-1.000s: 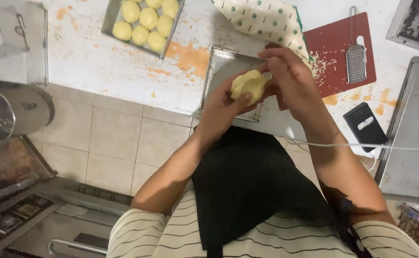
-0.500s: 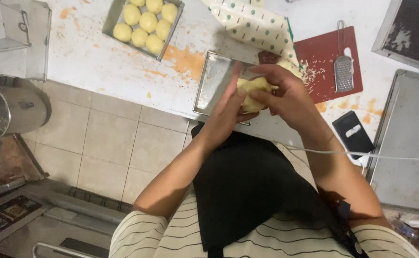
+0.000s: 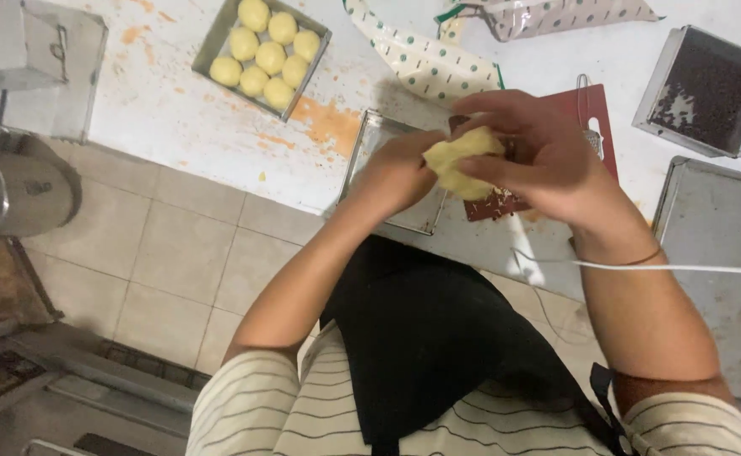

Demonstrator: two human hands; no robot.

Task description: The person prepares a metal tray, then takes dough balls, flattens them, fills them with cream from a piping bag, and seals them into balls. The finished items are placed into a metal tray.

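Both hands, left hand (image 3: 396,173) and right hand (image 3: 548,160), hold a dough ball (image 3: 457,162), shaping it. Next it likely needs gentle rounding; the tray (image 3: 219,34) at 11 o'clock holds finished balls.

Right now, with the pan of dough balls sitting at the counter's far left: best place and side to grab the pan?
Grip the pan by its raised metal rim on the two long sides, coming from above. It sits flat on the counter, and its straight walls stand clear of the dough balls inside. Both hands, left and right, are busy on a dough piece.
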